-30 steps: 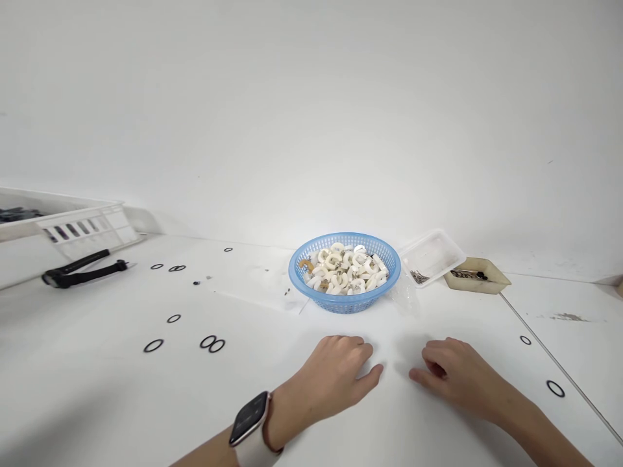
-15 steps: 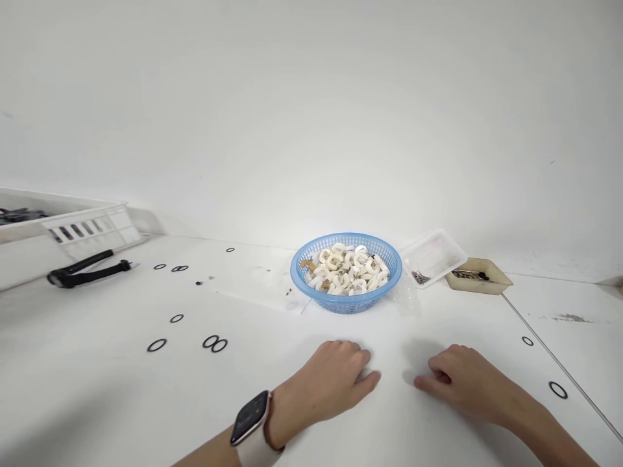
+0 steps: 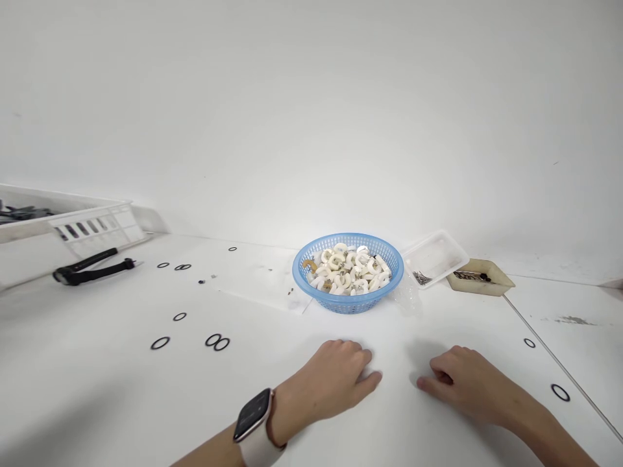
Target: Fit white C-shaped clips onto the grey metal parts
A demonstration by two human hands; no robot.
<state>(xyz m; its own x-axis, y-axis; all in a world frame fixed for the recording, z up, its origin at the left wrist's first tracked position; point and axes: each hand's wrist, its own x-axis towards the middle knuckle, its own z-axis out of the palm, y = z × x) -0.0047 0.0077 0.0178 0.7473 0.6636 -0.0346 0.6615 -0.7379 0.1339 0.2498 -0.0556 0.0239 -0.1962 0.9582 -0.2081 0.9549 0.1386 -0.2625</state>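
No text, label or number is showing readably; the smartwatch [image 3: 252, 415] behind the left hand [image 3: 335, 379] is showing a dark screen.

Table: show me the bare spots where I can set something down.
Free: the strip between the blue basket and the left hand and right hand; also the near-left stretch in front of the black rings. Crowded: back right, where basket, clear tray and tan tray sit close together.

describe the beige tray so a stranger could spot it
Find the blue basket of white parts at the back of the table. Two shallow trays lie to its right; the beige tray is the outer one, tan and opaque, unlike the clear tray.
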